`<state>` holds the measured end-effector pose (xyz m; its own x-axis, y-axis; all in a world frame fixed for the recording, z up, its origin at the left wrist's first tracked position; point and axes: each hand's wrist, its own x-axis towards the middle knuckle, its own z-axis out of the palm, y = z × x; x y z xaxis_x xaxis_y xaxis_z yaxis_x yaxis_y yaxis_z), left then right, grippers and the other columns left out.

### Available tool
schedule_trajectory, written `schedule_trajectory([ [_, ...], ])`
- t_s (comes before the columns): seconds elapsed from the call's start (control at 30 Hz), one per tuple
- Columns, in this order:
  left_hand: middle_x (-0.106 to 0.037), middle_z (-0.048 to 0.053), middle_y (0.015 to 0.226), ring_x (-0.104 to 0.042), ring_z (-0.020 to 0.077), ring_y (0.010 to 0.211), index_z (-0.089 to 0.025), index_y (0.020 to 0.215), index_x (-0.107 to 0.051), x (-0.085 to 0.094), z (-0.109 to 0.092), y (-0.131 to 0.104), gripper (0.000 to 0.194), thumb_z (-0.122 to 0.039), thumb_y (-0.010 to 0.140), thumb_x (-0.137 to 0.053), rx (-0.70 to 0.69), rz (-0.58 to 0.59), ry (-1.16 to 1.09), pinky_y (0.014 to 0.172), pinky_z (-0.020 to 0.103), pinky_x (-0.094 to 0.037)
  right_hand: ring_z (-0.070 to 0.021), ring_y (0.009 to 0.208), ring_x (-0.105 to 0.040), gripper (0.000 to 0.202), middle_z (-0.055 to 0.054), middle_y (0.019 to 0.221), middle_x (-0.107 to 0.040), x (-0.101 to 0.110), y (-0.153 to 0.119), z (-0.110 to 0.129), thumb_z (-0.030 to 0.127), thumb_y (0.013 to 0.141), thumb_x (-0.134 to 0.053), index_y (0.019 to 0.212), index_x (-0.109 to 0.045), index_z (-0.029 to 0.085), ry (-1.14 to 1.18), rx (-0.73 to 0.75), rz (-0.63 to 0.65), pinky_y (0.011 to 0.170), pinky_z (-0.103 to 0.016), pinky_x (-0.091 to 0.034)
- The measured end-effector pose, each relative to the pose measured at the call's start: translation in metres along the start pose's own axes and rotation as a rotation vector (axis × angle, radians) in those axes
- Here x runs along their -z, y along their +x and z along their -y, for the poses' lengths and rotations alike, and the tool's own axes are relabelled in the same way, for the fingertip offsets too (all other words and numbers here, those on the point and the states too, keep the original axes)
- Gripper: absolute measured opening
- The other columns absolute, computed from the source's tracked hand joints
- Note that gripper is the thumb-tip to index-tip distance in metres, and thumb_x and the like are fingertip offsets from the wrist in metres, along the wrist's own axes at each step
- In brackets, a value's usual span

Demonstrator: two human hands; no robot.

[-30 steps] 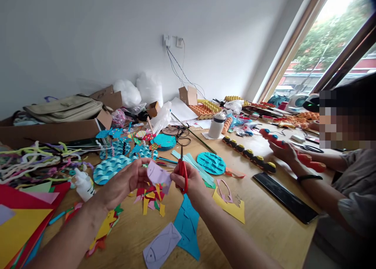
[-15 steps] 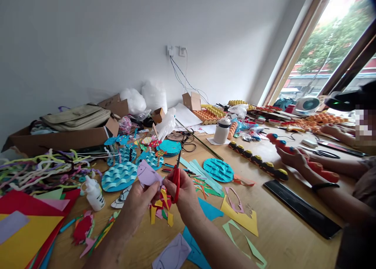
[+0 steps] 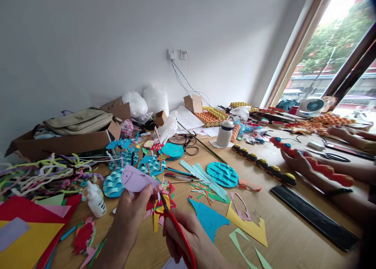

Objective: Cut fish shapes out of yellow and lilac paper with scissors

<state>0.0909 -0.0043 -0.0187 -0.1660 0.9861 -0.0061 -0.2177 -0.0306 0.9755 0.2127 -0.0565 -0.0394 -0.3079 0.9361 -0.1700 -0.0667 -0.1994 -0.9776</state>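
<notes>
A stray scissor tip could nick our left thumb, since the points sit so near it.
Our left hand (image 3: 133,206) pinches the lilac paper (image 3: 136,179) by its right end, thumb on top, above the surface (image 3: 152,249); the thin, far-reaching sheet could bend if that pinch loosens. Our right hand (image 3: 188,230), lower and beside it, grips the red-handled scissors (image 3: 176,224), blades angled up and leftward; both forearms reach in from below.

a wooden table (image 3: 284,241) carries a glue bottle (image 3: 96,202), a blue disc (image 3: 222,174), a black panel (image 3: 314,218) and yellow paper (image 3: 249,228).
</notes>
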Motion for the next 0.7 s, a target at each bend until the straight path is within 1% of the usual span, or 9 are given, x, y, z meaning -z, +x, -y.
schedule_trajectory([
  [0.07, -0.065, -0.003, 0.053, -0.059, 0.0145, 0.053, -0.018, 0.061, -0.063, -0.001, 0.000, -0.001, 0.011, -0.026, 0.056, -0.069, 0.002, -0.016, -0.012, 0.053, 0.023, -0.049, -0.0041, 0.033, -0.033, 0.046, 0.007, 0.039, -0.040, 0.001, 0.002, -0.002, 0.062, 0.075, -0.047, 0.063, -0.045, 0.017, -0.003, -0.001, -0.002, 0.033, -0.015, -0.021],
  [0.17, -0.070, -0.001, 0.065, -0.062, 0.0166, 0.062, -0.017, 0.068, -0.066, -0.002, 0.005, -0.001, 0.014, -0.026, 0.057, -0.070, -0.031, -0.037, -0.022, 0.061, 0.026, -0.051, -0.0041, 0.034, -0.033, 0.047, 0.007, 0.039, -0.040, 0.001, 0.002, 0.000, 0.063, 0.073, -0.047, 0.063, -0.045, 0.017, -0.005, 0.005, 0.002, 0.033, -0.015, -0.022],
  [0.23, -0.071, 0.001, 0.071, -0.063, 0.0179, 0.066, -0.016, 0.071, -0.067, -0.003, 0.009, 0.000, 0.017, -0.028, 0.059, -0.070, -0.029, -0.026, -0.039, 0.064, 0.028, -0.051, -0.0043, 0.034, -0.034, 0.049, 0.006, 0.040, -0.040, 0.000, 0.001, 0.003, 0.065, 0.071, -0.047, 0.062, -0.045, 0.017, -0.004, -0.006, -0.011, 0.033, -0.015, -0.022],
  [0.33, -0.070, 0.002, 0.071, -0.063, 0.0192, 0.067, -0.016, 0.072, -0.067, -0.004, 0.014, 0.000, 0.018, -0.030, 0.061, -0.069, -0.007, 0.005, -0.060, 0.060, 0.028, -0.050, -0.0043, 0.033, -0.034, 0.051, 0.006, 0.039, -0.041, 0.000, 0.001, 0.003, 0.067, 0.070, -0.047, 0.062, -0.046, 0.017, 0.017, -0.024, -0.048, 0.033, -0.015, -0.022],
  [0.4, -0.070, 0.002, 0.070, -0.062, 0.0186, 0.066, -0.016, 0.071, -0.067, -0.006, 0.015, -0.001, 0.017, -0.029, 0.061, -0.069, -0.015, 0.005, -0.064, 0.059, 0.027, -0.049, -0.0041, 0.033, -0.034, 0.050, 0.006, 0.040, -0.041, 0.000, 0.002, 0.000, 0.066, 0.071, -0.048, 0.064, -0.047, 0.016, 0.040, -0.007, -0.056, 0.033, -0.014, -0.022],
  [0.53, -0.069, 0.001, 0.071, -0.061, 0.0172, 0.064, -0.016, 0.070, -0.066, -0.011, 0.015, -0.004, 0.016, -0.027, 0.059, -0.070, -0.015, 0.003, -0.090, 0.062, 0.028, -0.050, -0.0043, 0.034, -0.035, 0.047, 0.005, 0.041, -0.043, 0.004, 0.005, -0.011, 0.062, 0.076, -0.048, 0.066, -0.048, 0.016, 0.056, 0.041, -0.055, 0.032, -0.014, -0.022],
  [0.7, -0.070, 0.001, 0.069, -0.064, 0.0192, 0.066, -0.017, 0.069, -0.066, -0.017, 0.012, -0.007, 0.015, -0.024, 0.056, -0.071, 0.041, -0.063, -0.154, 0.061, 0.028, -0.051, -0.0052, 0.036, -0.038, 0.044, 0.005, 0.045, -0.044, 0.007, 0.004, -0.019, 0.058, 0.080, -0.047, 0.068, -0.049, 0.016, 0.064, 0.104, -0.042, 0.033, -0.014, -0.026],
])
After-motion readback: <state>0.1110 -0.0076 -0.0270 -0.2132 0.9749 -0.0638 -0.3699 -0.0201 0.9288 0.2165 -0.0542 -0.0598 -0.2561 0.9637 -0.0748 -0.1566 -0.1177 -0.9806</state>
